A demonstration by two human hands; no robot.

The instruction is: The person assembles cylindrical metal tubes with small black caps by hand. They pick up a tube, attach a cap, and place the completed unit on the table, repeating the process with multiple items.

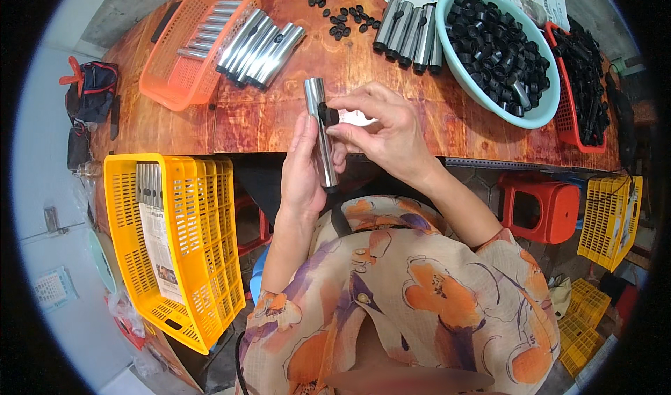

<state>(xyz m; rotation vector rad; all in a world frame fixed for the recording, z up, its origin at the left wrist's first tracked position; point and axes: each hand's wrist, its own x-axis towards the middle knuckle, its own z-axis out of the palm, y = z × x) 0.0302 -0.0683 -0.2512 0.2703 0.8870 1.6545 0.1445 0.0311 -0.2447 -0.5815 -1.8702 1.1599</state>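
Upright and slightly tilted, a shiny metal tube (324, 154) with a black lower end is held in my left hand (300, 171), fingers wrapped round it. My right hand (391, 129) pinches a small black plastic piece (327, 114) between thumb and fingertips, against the side of the tube's upper half. Beyond my hands, several metal tubes (276, 56) with black ends lie beside an orange basket (157, 81) that holds more of them. Small black oval pieces (341, 28) are scattered at the table's far side. Another row of tubes (409, 35) lies to their right.
On the wooden table (244, 126), a pale blue basin (552, 91) full of black caps stands at right, beside a red basket (570, 119) of black parts. A yellow crate (203, 255) with tubes and newspaper is at left. Red stools (549, 210) stand below the table.
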